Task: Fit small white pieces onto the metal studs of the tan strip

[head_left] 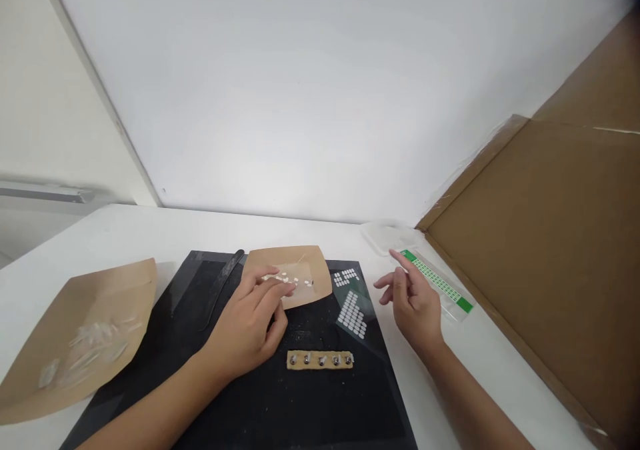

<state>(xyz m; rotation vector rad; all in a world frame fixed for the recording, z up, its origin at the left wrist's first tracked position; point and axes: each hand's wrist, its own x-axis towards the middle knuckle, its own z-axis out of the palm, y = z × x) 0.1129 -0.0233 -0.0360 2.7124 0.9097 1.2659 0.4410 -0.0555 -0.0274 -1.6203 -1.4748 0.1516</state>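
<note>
My left hand (255, 317) reaches over a small brown paper tray (321, 273), its fingers stretched and apart. Small white oval pieces (285, 277) lie in that tray just under and beyond the fingertips; contact with them cannot be made out. Off to the right, my right hand (413, 300) is held near the mat's edge with its index finger extended and the others loosely bent, nothing visible in it. Nearest to it are sheets of white oval stickers (352, 313) and a green-and-white strip (440, 280) in clear plastic. A wooden strip (320, 361) with several small metal holders sits below my left hand.
A black mat (240, 410) covers the middle of the white table. At left stands a larger brown paper tray (113, 303) of clear nail-shaped pieces. A dark nail file (223, 287) lies on the mat. Cardboard (550, 237) walls the right; a translucent dish (385, 235) is behind.
</note>
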